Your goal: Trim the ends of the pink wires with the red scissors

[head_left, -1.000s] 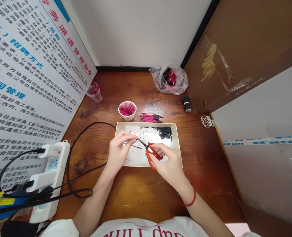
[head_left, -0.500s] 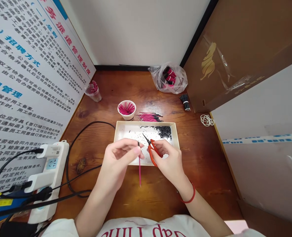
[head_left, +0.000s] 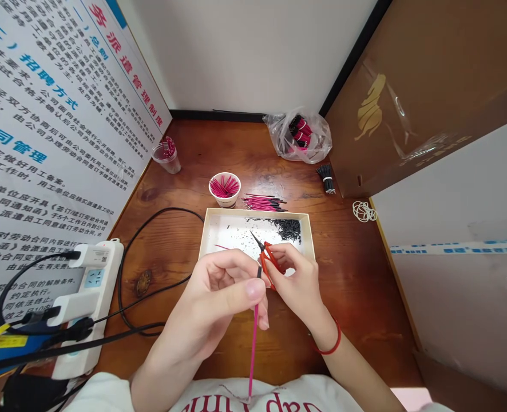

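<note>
Between thumb and fingers my left hand (head_left: 225, 300) pinches a pink wire (head_left: 254, 349) with a black sleeve at its upper end. The wire hangs down toward my shirt. My right hand (head_left: 298, 280) is closed around orange-handled scissors (head_left: 267, 257), whose dark pointed tips aim up and left, over a shallow white box (head_left: 203, 232). Black cut pieces (head_left: 289, 230) lie heaped in the box's far right corner, with small dark bits scattered across its floor. A thin pink strand (head_left: 221, 246) shows just above my left hand.
Behind the box are a paper cup (head_left: 224, 200) of pink wires and a row of pink-and-black wires (head_left: 264, 202). Farther back stand a clear cup (head_left: 167, 163) and a plastic bag (head_left: 279, 137) of bundles. A power strip (head_left: 101, 286) with black cables lies left; rubber bands (head_left: 364, 211) lie right.
My left hand has come closer to me and slightly right, bringing the pink wire with it. My right hand with the scissors has hardly moved. The view has shifted a little.
</note>
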{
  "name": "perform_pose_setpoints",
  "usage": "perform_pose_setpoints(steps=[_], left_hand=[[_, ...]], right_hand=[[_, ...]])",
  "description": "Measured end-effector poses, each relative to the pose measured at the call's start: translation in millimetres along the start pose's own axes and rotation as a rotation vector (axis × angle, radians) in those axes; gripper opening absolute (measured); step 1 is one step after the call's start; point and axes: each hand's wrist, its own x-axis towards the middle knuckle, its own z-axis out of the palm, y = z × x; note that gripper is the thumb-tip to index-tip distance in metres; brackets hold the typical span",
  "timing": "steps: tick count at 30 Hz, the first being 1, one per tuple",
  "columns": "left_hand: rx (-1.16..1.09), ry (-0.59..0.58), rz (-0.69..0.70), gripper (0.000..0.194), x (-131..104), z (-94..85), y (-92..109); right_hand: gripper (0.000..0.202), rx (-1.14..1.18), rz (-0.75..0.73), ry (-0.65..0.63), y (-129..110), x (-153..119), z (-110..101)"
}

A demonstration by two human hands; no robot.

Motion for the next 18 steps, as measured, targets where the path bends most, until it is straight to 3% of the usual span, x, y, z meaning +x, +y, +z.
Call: perform_pose_setpoints(steps=[18], left_hand=[[-0.019,0.037,-0.005,0.011,-3.7,1.1,1.5]], right_hand=[[0.005,-0.021,0.012,0.02,-3.7,0.4,-1.0]])
